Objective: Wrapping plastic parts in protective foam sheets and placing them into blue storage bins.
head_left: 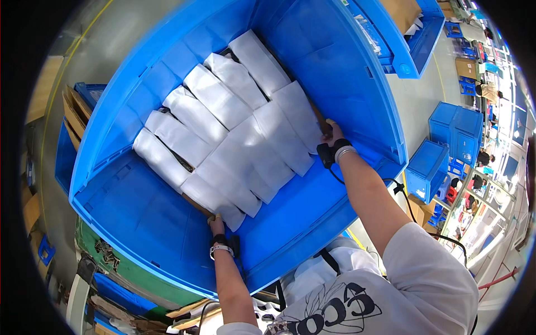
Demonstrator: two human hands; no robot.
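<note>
Inside a large blue plastic crate [312, 209] lie several white wrapped packets [218, 95], side by side in two rows. Brown cardboard [196, 205] shows along both ends of the near row, with the packets on or in it. My left hand [216, 224] grips the cardboard at its near left corner. At the right end my right hand [333, 132] has its fingers closed on the other cardboard edge. How far the cardboard runs under the packets is hidden. Dark gaps show between some wrappings, and their contents cannot be made out.
The crate's tall walls [340, 72] surround my hands. A green surface [145, 251] with small dark metal parts [107, 252] lies beneath its left side. Another blue crate [391, 33] stands beyond the right wall, and stacked blue bins [455, 131] stand farther right. A black cable [410, 204] hangs from my right wrist.
</note>
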